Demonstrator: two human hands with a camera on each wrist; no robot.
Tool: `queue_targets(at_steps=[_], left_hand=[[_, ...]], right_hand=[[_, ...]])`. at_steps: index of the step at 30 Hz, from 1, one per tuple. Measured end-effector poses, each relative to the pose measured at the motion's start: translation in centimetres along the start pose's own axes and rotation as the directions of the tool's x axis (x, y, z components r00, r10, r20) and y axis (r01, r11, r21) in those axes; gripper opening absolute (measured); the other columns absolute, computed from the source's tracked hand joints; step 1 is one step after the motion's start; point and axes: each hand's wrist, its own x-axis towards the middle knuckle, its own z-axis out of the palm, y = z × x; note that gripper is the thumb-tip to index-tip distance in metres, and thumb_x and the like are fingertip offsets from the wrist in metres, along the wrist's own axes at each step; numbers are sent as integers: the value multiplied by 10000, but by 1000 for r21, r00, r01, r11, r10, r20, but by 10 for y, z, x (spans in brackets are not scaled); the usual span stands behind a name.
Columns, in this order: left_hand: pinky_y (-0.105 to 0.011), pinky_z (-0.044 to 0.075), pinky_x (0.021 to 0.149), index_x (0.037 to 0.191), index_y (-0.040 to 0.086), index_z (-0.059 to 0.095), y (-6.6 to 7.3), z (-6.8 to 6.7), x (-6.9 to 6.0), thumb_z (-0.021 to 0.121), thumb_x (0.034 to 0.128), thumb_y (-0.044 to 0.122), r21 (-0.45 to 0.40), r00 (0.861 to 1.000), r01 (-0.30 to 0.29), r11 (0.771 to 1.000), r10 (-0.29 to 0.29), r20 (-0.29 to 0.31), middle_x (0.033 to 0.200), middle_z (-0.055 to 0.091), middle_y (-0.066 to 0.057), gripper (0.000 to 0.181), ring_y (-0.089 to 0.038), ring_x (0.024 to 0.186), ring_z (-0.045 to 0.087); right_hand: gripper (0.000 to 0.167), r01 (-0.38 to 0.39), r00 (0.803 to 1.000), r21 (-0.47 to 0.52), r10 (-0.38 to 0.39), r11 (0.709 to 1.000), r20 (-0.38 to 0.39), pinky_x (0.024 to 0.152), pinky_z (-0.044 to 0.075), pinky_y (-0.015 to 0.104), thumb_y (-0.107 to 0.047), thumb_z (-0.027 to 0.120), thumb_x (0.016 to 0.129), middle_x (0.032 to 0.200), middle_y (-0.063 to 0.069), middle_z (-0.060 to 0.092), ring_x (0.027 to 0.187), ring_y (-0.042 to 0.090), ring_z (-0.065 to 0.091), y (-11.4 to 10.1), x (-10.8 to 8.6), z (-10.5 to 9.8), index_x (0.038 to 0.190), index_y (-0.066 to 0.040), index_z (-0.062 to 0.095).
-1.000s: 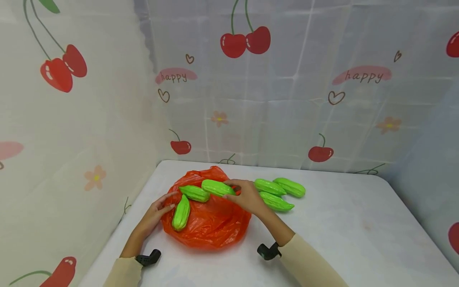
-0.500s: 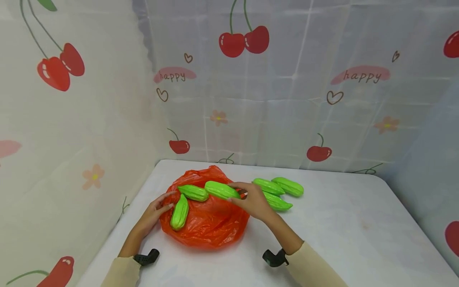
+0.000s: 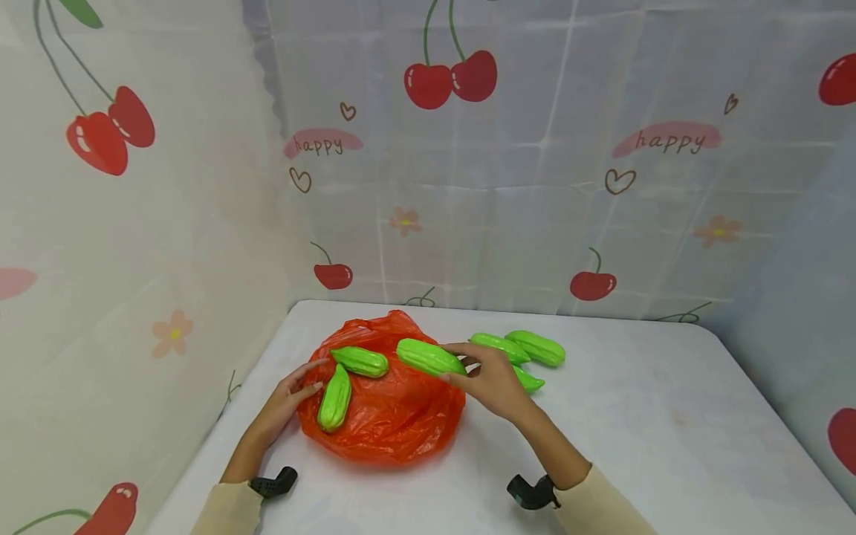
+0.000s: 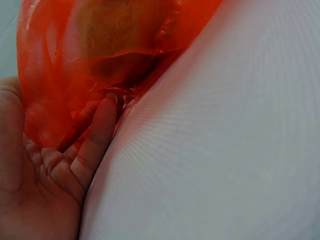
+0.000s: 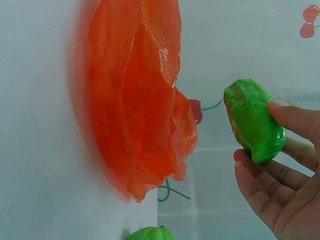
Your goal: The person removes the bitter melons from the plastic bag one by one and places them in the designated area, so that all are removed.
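Observation:
My right hand (image 3: 491, 379) pinches the right end of a glossy, ridged green bitter melon (image 3: 428, 357) between thumb and fingers. The right wrist view shows this melon (image 5: 255, 120) raised off the table, beside the bag. Below it lies a crumpled red-orange plastic bag (image 3: 394, 427). Two bitter melons rest on the bag: one slanting (image 3: 361, 361), one nearly upright (image 3: 335, 399). At the bag's left side my left hand (image 3: 286, 401) holds its edge. Close up, thin film lies between that hand's thumb and fingers (image 4: 97, 140).
Several more bitter melons (image 3: 537, 348) lie in a group right of the bag, partly behind my right hand. The white table (image 3: 642, 431) meets a cherry-print curtain (image 3: 495, 223) at the back and sides. A black wrist camera (image 3: 274, 483) sits on each forearm.
My right hand has drawn the pinched melon to the right and slightly toward me, away from the melon beside it. The left hand stays at the bag's edge.

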Motion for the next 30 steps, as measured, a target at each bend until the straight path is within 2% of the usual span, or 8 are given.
queue_targets(at_steps=[7,15,25,28,30], left_hand=[[-629,168,1190,1499,131,481,0,0,-1,618,1020,240,10,1000,18,1000,-18,-5,1617,329,-133,510,-352,1510,198],[-633,177,1184,1509,109,461,0,0,-2,607,1026,227,8,1000,16,1000,-16,5,1623,307,-154,519,-372,1508,188],[-641,145,1192,1500,127,479,-1,-1,0,614,1023,228,5,1000,10,1000,-10,7,1625,312,-129,506,-351,1522,161],[-587,184,1202,1504,127,475,-2,-1,0,614,1024,232,17,1000,4,1000,-4,8,1617,329,-121,511,-334,1512,190],[-494,234,1204,1509,130,469,-2,-1,1,615,1024,238,29,1000,5,1000,-5,7,1612,343,-114,518,-317,1505,211]], right_hand=[[446,-48,999,-2,47,999,-27,781,597,271,-182,849,837,1180,6,708,947,222,681,-1,-6,-11,1265,-177,723],[458,-41,998,-30,39,999,-55,776,602,291,-167,854,830,1297,91,675,976,258,687,4,-9,-20,1266,-137,720],[477,-86,992,-52,81,995,-95,782,601,289,-178,853,833,1221,54,709,959,216,681,11,-11,-32,1286,-135,709],[472,-73,992,-43,68,996,-105,782,603,298,-173,855,831,1188,64,718,950,227,680,15,-11,-36,1279,-127,713],[469,-59,992,-43,54,997,-113,782,607,316,-168,858,828,1175,78,722,947,241,686,18,-10,-38,1272,-118,717]])
